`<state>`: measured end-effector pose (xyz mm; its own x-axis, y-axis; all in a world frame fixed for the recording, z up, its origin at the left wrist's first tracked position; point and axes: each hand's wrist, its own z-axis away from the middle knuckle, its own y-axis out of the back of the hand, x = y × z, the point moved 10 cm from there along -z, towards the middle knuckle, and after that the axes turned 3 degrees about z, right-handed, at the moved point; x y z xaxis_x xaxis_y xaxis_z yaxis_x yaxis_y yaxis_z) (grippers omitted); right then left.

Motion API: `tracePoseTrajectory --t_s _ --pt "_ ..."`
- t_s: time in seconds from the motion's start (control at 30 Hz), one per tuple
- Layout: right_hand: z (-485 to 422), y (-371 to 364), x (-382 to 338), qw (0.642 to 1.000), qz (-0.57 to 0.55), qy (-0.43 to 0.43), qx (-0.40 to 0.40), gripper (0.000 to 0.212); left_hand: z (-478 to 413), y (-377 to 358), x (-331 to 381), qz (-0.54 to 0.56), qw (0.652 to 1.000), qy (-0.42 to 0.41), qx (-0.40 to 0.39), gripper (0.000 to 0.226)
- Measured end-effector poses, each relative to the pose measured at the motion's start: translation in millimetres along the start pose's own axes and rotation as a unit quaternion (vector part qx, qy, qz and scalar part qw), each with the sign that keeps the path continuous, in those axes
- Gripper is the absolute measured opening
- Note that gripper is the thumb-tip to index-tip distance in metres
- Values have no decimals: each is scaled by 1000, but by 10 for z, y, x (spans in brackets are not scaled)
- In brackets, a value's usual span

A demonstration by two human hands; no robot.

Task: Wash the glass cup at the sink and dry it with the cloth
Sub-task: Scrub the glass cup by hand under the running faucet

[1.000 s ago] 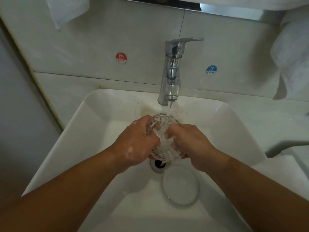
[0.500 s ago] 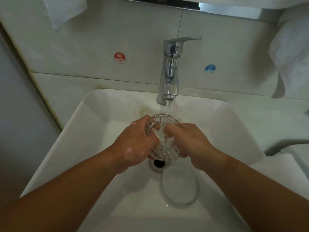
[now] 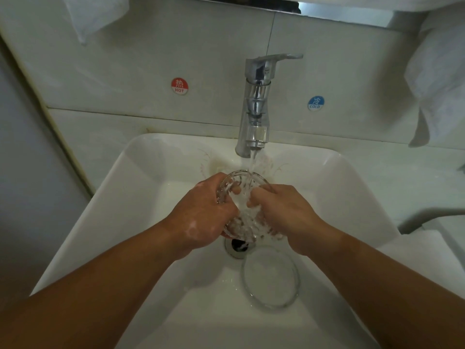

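Note:
A clear ribbed glass cup (image 3: pixel 242 197) is held over the drain of the white sink (image 3: pixel 352 187), under water running from the chrome tap (image 3: pixel 256 107). My left hand (image 3: pixel 203 212) grips the cup's left side. My right hand (image 3: pixel 284 212) grips the right side, with its fingers curled over the rim into the cup. Water splashes inside the cup and hides its lower part. A white cloth (image 3: pixel 435 74) hangs at the upper right.
A clear glass lid or saucer (image 3: pixel 271 278) lies in the basin just in front of the drain (image 3: pixel 237 245). Another white cloth (image 3: pixel 93 13) hangs at the upper left. Hot (image 3: pixel 180 86) and cold (image 3: pixel 315 103) stickers mark the wall. A folded white towel (image 3: pixel 425 255) lies right of the sink.
Both hands keep hold of the cup under the stream. My right fingers have shifted slightly inside it and the splash pattern has changed.

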<state>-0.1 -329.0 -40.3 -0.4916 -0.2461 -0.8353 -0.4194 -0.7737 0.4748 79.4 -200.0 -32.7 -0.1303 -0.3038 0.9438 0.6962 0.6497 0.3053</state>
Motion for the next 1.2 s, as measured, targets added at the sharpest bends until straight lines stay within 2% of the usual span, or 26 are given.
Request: tracePoseTrajectory --t_s 0.17,0.27,0.3,0.37,0.4,0.47,0.53,0.6,0.67,0.73,0.8,0.87,0.93,1.07,1.17,1.2 --pt "-14 -20 -15 1000 7 23 -7 6 -7 -2 -6 1 1000 4 -5 32" --pt "6 -55 -71 993 93 72 -16 19 -21 45 -52 14 1000 24 -4 29" --pt "6 -62 -102 989 118 93 -15 16 -23 67 -57 18 999 28 -3 28" --pt "-10 -42 -166 982 144 123 10 8 -23 117 -46 21 999 25 16 26" --pt "-13 -7 -180 980 149 126 35 14 -28 150 -43 24 999 19 38 26" --pt "6 3 -166 988 107 103 50 17 -26 194 -37 44 995 13 84 31" --pt "42 -67 -130 998 -10 68 5 3 -17 178 -26 64 993 7 101 38" --pt "65 -111 -106 997 -59 50 -29 18 -16 153 -14 64 993 3 97 38" --pt "14 -29 -110 997 9 71 3 12 -28 114 -21 65 995 5 80 36" --pt "1 35 -110 995 49 81 27 24 -28 55 -27 73 996 10 58 35" --pt "16 -2 -88 997 17 77 0 26 -21 11 -44 78 996 17 39 36" --pt "60 -74 -83 996 -26 70 -54 7 -23 17 -56 74 997 18 31 39" --pt "78 -101 -86 994 -49 63 -78 8 -31 43 -66 72 997 18 32 40" --pt "4 -6 -76 997 -22 64 -19 14 -26 19 -79 93 995 27 27 42" --pt "12 -51 -59 997 -20 58 -44 3 -27 43 -66 69 997 18 33 41" --pt "21 -56 -48 997 -21 54 -47 7 -28 55 -66 63 997 18 34 41"
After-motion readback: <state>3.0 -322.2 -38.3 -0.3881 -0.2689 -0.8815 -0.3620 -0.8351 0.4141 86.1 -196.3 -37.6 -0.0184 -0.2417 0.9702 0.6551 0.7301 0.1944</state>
